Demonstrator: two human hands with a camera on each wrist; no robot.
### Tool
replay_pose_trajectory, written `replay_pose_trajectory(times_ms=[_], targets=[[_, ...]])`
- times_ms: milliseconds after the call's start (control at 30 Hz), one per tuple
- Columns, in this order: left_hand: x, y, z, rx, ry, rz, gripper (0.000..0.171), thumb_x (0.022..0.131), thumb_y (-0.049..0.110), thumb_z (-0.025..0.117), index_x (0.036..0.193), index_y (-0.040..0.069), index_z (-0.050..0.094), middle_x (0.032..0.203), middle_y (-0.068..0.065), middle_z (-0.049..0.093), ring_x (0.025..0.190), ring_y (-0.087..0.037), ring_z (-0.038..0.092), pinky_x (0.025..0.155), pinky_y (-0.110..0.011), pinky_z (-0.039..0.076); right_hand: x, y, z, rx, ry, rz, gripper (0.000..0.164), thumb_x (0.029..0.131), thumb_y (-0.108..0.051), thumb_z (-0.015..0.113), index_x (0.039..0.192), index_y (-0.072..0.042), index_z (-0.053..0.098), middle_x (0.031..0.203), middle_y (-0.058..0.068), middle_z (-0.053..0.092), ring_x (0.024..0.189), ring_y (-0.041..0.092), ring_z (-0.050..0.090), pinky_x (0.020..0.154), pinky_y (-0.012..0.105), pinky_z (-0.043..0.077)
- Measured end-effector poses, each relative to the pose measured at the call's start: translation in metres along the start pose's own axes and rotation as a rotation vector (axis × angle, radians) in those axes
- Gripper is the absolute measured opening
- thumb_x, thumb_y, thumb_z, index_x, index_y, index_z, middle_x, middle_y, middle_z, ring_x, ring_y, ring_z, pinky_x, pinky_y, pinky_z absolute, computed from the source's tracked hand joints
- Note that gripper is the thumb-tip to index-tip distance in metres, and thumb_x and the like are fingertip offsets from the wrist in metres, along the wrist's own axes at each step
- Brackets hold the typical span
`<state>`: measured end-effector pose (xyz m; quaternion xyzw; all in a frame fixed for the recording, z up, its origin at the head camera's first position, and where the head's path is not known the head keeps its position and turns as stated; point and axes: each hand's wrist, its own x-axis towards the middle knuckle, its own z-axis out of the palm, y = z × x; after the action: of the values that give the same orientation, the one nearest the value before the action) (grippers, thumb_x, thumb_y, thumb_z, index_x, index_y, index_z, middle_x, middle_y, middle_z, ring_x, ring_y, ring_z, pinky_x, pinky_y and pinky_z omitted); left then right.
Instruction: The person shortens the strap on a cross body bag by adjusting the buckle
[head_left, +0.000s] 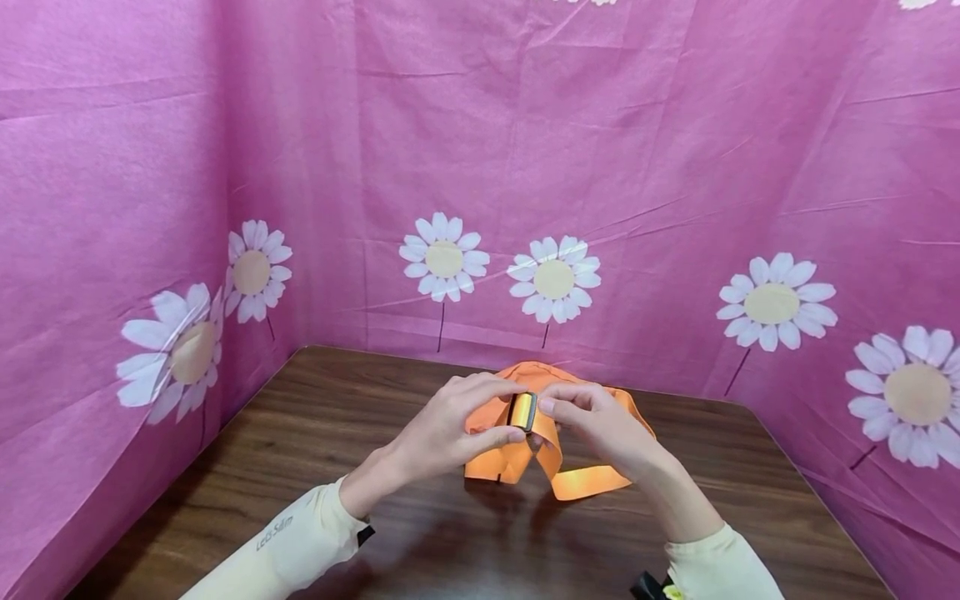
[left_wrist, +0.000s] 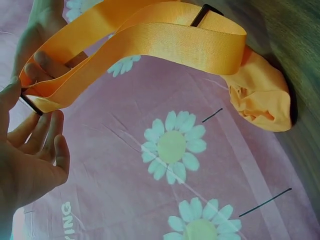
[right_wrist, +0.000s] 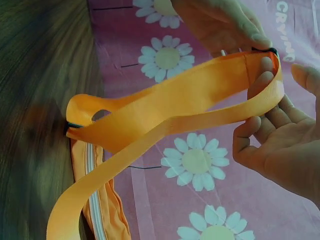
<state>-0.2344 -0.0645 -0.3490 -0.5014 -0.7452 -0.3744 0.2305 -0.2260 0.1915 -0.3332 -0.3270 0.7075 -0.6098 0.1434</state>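
Observation:
An orange bag (head_left: 527, 374) lies on the table, with a wide orange webbing strap (head_left: 592, 482) rising from it. My left hand (head_left: 453, 423) pinches a black strap buckle (head_left: 532, 413) between thumb and fingers, with the webbing threaded through it. On the buckle's other side, my right hand (head_left: 611, 429) holds the strap right beside it. The right wrist view shows that hand's fingers (right_wrist: 260, 127) bent about the webbing, partly inside the loop. Another black fitting (left_wrist: 206, 14) sits farther along the strap. A pale zipper (right_wrist: 95, 190) runs along the bag.
The dark wood-grain table (head_left: 420, 533) extends around the bag. A pink cloth (head_left: 495, 150) printed with white daisies hangs behind it and along both sides. The strap's loose end droops toward the table in front of the right hand.

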Motion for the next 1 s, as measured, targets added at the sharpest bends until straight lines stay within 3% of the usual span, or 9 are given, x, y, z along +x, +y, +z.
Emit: replay_pose_trajectory(times_ms=[133,267,500,700,833,1000], targets=[[0.0004,0.0006,-0.0001,-0.017,0.005,-0.013,0.048,0.092,0.028,0.080,0.134,0.012,0.064,0.123,0.007,0.064,0.113,-0.011,0.058,0.095,-0.041,0.043,-0.0026,0.0001,-0.0052,0.020,0.021,0.037,0.025,0.106,-0.017,0.056,0.101,0.005,0.066,0.089,0.020,0.060,0.088,0.035,0.058,0.085,0.041,0.051],[0.0011,0.0004,0.0000,-0.044,0.002,-0.026,0.048,0.092,0.031,0.080,0.134,0.015,0.064,0.125,0.009,0.063,0.113,-0.009,0.057,0.094,-0.041,0.043,-0.0031,0.0000,-0.0071,-0.044,0.046,0.054,0.021,0.104,-0.018,0.060,0.101,0.001,0.068,0.082,0.015,0.060,0.084,0.026,0.058,0.080,0.039,0.051],[0.0012,-0.0001,-0.0003,-0.090,-0.009,-0.021,0.045,0.092,0.031,0.079,0.131,0.015,0.066,0.124,0.009,0.062,0.109,-0.010,0.059,0.093,-0.037,0.046,-0.0019,-0.0012,-0.0046,-0.106,0.036,0.039,0.020,0.104,-0.019,0.060,0.102,-0.003,0.071,0.076,0.024,0.058,0.078,0.030,0.058,0.072,0.037,0.050],[0.0032,-0.0002,-0.0008,-0.131,-0.013,0.008,0.043,0.090,0.027,0.081,0.129,0.012,0.067,0.120,0.007,0.065,0.110,-0.008,0.060,0.093,-0.034,0.049,-0.0001,-0.0017,-0.0017,-0.076,0.008,0.011,0.019,0.105,-0.015,0.059,0.103,-0.002,0.072,0.079,0.018,0.062,0.077,0.027,0.057,0.070,0.035,0.050],[0.0034,-0.0007,-0.0004,-0.145,-0.008,0.014,0.043,0.089,0.026,0.083,0.127,0.012,0.068,0.119,0.007,0.065,0.108,-0.008,0.061,0.092,-0.030,0.049,0.0010,0.0014,-0.0009,-0.030,-0.031,-0.008,0.019,0.106,-0.012,0.057,0.104,0.000,0.071,0.081,0.021,0.063,0.078,0.029,0.060,0.073,0.039,0.052],[0.0010,0.0003,-0.0014,-0.109,0.003,-0.018,0.046,0.089,0.028,0.083,0.130,0.013,0.068,0.122,0.008,0.065,0.109,-0.008,0.060,0.092,-0.035,0.049,0.0002,0.0047,-0.0027,0.013,-0.049,0.016,0.022,0.106,-0.014,0.056,0.106,0.004,0.068,0.081,0.030,0.058,0.078,0.037,0.059,0.078,0.047,0.053]])
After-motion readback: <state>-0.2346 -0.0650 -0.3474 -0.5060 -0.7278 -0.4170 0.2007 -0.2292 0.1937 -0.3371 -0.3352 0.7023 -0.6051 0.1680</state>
